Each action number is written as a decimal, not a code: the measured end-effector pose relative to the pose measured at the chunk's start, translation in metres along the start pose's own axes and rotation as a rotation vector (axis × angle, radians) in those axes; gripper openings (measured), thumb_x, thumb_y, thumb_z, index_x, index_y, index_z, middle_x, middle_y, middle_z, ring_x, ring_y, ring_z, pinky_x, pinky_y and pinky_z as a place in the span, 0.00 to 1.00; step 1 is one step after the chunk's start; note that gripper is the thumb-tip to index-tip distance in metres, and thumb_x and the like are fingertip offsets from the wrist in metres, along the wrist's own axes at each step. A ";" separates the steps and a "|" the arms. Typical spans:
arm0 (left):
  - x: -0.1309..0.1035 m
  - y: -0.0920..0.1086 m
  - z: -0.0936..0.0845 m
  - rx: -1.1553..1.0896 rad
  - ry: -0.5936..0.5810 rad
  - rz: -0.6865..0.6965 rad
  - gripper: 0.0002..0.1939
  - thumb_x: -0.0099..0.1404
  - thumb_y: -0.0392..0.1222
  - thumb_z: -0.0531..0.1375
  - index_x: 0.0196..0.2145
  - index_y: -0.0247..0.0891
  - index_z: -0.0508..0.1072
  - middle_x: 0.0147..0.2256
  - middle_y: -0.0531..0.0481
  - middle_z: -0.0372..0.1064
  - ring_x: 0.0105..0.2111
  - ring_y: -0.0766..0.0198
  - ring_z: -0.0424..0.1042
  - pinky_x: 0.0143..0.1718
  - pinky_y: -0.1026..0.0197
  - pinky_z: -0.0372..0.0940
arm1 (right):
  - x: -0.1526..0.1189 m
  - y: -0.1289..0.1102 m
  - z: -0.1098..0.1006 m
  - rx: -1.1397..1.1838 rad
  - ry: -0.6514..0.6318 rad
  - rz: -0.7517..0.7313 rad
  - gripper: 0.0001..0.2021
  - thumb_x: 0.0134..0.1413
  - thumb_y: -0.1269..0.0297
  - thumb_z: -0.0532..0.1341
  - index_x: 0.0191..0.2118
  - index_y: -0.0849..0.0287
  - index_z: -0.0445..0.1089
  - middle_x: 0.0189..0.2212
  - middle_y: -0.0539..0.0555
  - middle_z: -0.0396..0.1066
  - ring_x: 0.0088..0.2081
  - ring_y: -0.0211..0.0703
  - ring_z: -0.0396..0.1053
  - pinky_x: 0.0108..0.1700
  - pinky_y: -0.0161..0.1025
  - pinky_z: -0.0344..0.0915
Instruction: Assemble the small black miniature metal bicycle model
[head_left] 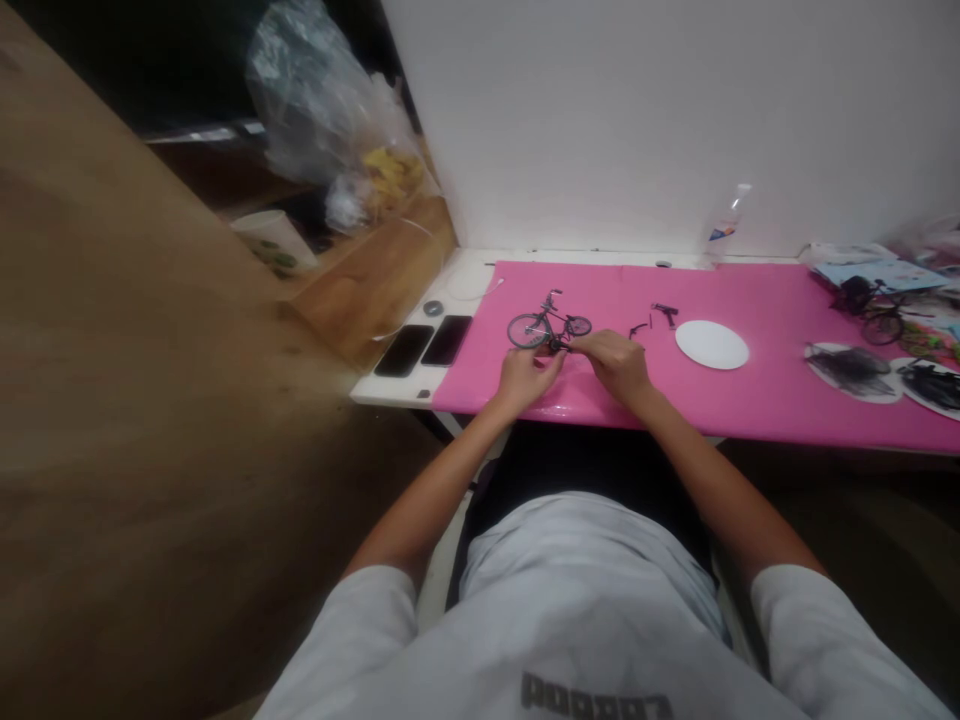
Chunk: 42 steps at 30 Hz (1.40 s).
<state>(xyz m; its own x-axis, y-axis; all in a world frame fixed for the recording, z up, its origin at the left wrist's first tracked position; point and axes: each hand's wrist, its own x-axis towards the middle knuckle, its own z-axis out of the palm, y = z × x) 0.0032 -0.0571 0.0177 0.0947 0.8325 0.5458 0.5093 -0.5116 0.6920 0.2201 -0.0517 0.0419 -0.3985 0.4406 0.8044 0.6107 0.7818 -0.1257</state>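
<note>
A small black model bicycle [541,328] lies or is held on the pink sheet, its handlebar toward the back. My left hand [526,378] is closed at its near side, thumb and fingers pinching it by the crank area. From the right, my right hand [615,362] meets it there, fingertips pinched on a small black part that touches the bicycle; its exact kind is too small to make out. Right of the bicycle, loose black pieces [665,315] lie on the sheet, close to a white plate [712,344].
Two dark phones [445,341] and a grey ring [433,308] lie at the table's left end. A clear bottle [726,228] stands by the wall. To the right are plates of black parts [853,372] and another model bicycle [881,322]. A wooden panel borders the left.
</note>
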 end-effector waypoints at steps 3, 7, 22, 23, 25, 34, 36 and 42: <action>0.000 -0.002 0.000 0.010 0.007 -0.004 0.14 0.74 0.49 0.66 0.47 0.38 0.85 0.41 0.43 0.85 0.39 0.53 0.85 0.41 0.56 0.79 | 0.000 -0.001 0.000 -0.009 -0.024 0.012 0.13 0.77 0.69 0.61 0.49 0.53 0.85 0.45 0.55 0.86 0.48 0.48 0.84 0.51 0.43 0.79; 0.001 -0.008 0.001 0.018 0.015 -0.012 0.15 0.75 0.52 0.66 0.47 0.38 0.85 0.40 0.43 0.85 0.37 0.53 0.85 0.39 0.56 0.78 | 0.000 -0.001 0.001 -0.011 -0.044 0.012 0.14 0.76 0.72 0.60 0.49 0.54 0.85 0.46 0.54 0.86 0.48 0.48 0.84 0.51 0.43 0.79; 0.002 -0.006 -0.002 0.063 0.035 -0.010 0.12 0.72 0.49 0.68 0.36 0.39 0.84 0.34 0.46 0.84 0.32 0.56 0.82 0.39 0.58 0.73 | 0.000 -0.001 0.000 -0.022 -0.096 0.035 0.12 0.77 0.63 0.62 0.53 0.55 0.84 0.47 0.57 0.86 0.48 0.49 0.83 0.50 0.42 0.77; 0.002 -0.006 -0.003 0.073 0.039 -0.006 0.12 0.72 0.49 0.68 0.36 0.39 0.84 0.34 0.46 0.84 0.32 0.56 0.82 0.39 0.58 0.73 | -0.001 0.000 0.000 -0.035 -0.112 0.046 0.12 0.77 0.61 0.63 0.54 0.55 0.83 0.47 0.57 0.86 0.47 0.50 0.83 0.49 0.42 0.77; 0.002 -0.006 -0.004 0.095 0.046 0.002 0.11 0.71 0.49 0.68 0.35 0.40 0.84 0.33 0.46 0.84 0.32 0.56 0.82 0.39 0.58 0.73 | -0.001 0.000 0.000 -0.059 -0.146 0.062 0.13 0.77 0.58 0.63 0.56 0.56 0.83 0.47 0.58 0.85 0.46 0.51 0.84 0.47 0.42 0.76; 0.002 -0.005 -0.005 0.115 0.102 0.061 0.08 0.67 0.46 0.71 0.35 0.40 0.85 0.32 0.47 0.83 0.32 0.57 0.81 0.38 0.57 0.73 | 0.001 -0.003 -0.007 -0.067 -0.235 0.099 0.15 0.78 0.56 0.61 0.54 0.57 0.83 0.47 0.59 0.85 0.46 0.50 0.83 0.48 0.41 0.75; 0.002 -0.006 -0.006 0.096 0.099 0.076 0.08 0.67 0.46 0.70 0.37 0.40 0.85 0.33 0.47 0.84 0.32 0.57 0.81 0.38 0.57 0.73 | 0.002 -0.003 -0.007 -0.048 -0.235 0.101 0.15 0.78 0.55 0.62 0.53 0.56 0.83 0.47 0.59 0.86 0.46 0.50 0.83 0.48 0.41 0.75; 0.001 -0.004 -0.007 0.068 0.117 0.055 0.09 0.66 0.48 0.71 0.38 0.40 0.86 0.34 0.46 0.84 0.32 0.56 0.81 0.40 0.56 0.74 | 0.002 -0.002 -0.005 -0.036 -0.226 0.125 0.14 0.77 0.54 0.63 0.50 0.55 0.84 0.44 0.58 0.86 0.42 0.50 0.83 0.43 0.41 0.73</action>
<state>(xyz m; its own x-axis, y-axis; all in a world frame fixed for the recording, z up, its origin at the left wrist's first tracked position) -0.0049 -0.0560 0.0194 0.0259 0.7715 0.6357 0.5629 -0.5368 0.6285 0.2209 -0.0548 0.0465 -0.4588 0.6232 0.6334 0.6870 0.7009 -0.1919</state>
